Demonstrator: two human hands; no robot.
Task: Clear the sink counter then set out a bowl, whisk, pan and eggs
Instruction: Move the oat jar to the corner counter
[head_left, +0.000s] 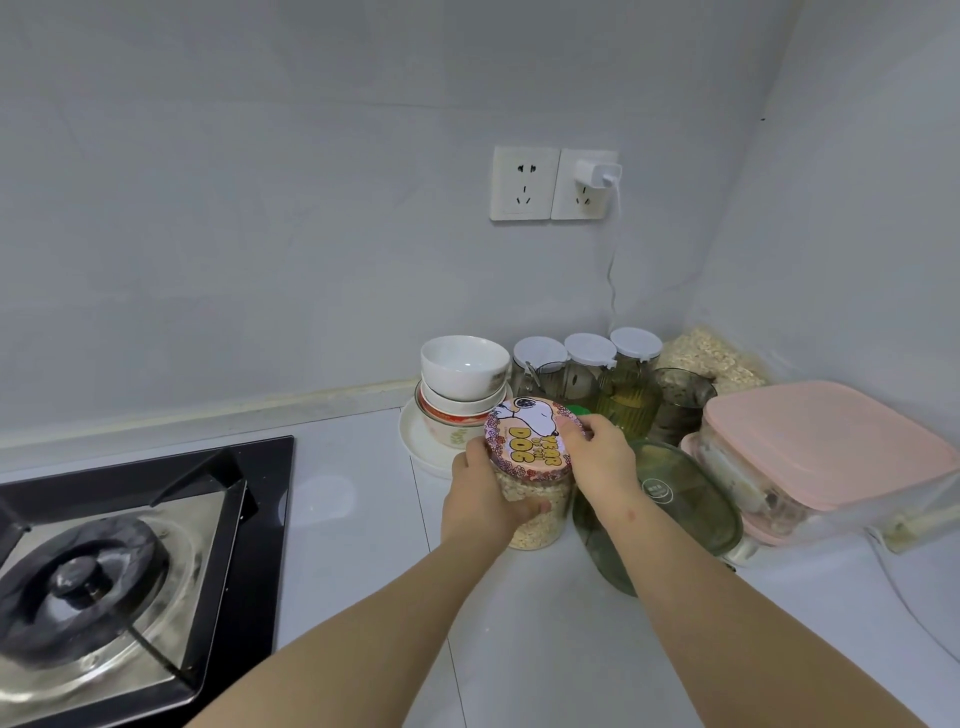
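Holding the oat jar with both hands, you have it standing on the white surface, just in front of the stack of bowls and touching or nearly touching the green glass box on its right. Your left hand is wrapped round the clear wall of the jar, fingers curled across the front and pressing on it. Your right hand sits on the far edge of the round picture lid, its fingers closed on the rim. You cannot tell from here if the lid is tight or loose. The jar looks about full of oats, so it will likely feel a bit heavy. Its wall is hard and smooth, and you cannot tell if it is glass or plastic, so treat it as something that could break and could slip. Your best hold is low round the middle of the jar, as your left hand has it now, not by the lid alone, since the lid could pop off. Both your arms reach forward, nearly straight, and come together at the jar. Watch the stack of bowls behind the jar when you lift it.
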